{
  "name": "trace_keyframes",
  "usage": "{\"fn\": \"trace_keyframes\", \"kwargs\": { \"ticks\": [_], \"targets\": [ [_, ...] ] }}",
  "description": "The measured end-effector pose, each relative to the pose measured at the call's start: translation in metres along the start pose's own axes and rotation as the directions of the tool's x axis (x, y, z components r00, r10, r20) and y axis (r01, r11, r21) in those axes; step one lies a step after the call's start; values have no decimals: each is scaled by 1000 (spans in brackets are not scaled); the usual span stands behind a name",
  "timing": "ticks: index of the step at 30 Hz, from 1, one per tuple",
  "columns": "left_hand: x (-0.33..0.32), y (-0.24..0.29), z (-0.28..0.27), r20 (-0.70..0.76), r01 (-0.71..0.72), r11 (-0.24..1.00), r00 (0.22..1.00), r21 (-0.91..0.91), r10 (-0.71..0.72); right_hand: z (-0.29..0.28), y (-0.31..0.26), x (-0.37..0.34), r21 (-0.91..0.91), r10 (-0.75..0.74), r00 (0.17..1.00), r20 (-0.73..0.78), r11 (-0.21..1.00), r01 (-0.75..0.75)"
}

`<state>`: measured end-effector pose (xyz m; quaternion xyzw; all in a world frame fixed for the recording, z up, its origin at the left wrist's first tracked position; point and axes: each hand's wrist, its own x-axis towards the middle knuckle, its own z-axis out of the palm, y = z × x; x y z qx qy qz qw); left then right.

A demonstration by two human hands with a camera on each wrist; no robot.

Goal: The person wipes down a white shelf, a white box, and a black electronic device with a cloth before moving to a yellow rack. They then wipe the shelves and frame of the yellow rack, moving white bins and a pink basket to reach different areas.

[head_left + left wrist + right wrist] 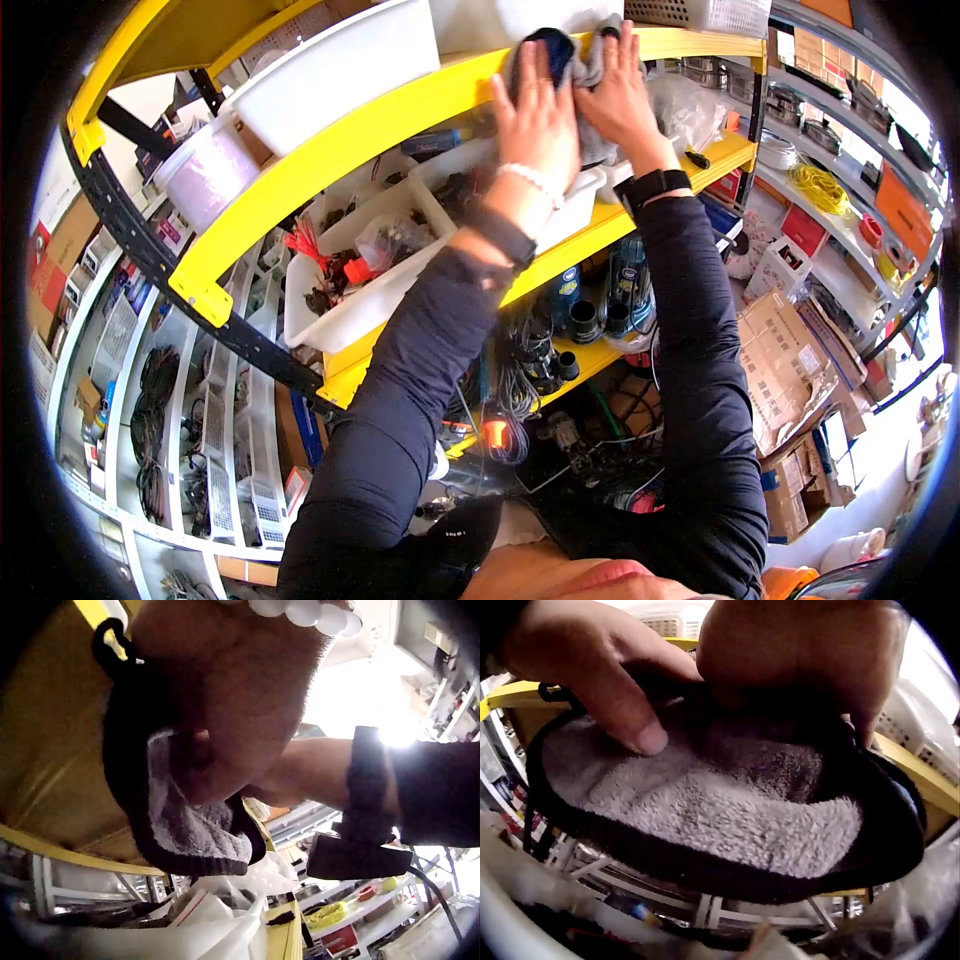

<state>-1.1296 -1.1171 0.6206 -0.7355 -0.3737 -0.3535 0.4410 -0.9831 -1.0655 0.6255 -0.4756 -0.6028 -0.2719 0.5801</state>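
A grey fleecy cloth with a dark edge (597, 148) (727, 817) is at the front of the yellow upper shelf in the head view. My left hand (537, 130) (232, 682) holds its left part, fingers extended upward, and the thumb lies on the fleece in the right wrist view. Beside it, my right hand (622, 110) (802, 652) holds the right part, fingers pointing up. The cloth bends into a hollow curve, its black rim facing the right wrist camera. Both hands partly hide it.
The yellow shelf beam (330, 145) crosses in front, with a large white bin (335, 75) above it. White trays of small parts (365, 265) stand below. Clear plastic bags (690, 115) lie right of the hands; metal racks (850, 200) stand farther right.
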Motion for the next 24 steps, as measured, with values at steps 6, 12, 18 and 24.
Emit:
{"fn": "trace_keyframes", "kwargs": {
  "ticks": [6,12,18,24],
  "targets": [
    [62,45,21,289,-164,985,947,54,142,-5,101,37,14,179,982,56,984,-180],
    [54,35,29,192,-151,988,971,44,140,-5,75,33,-7,302,953,22,953,-302],
    [-20,-31,-25,60,-62,997,996,49,59,-1,-55,-9,59,163,986,-34,985,-160],
    [-83,-81,-100,240,215,966,939,143,-245,3,-161,-36,138,14,995,100,990,-27]
  ]
}}
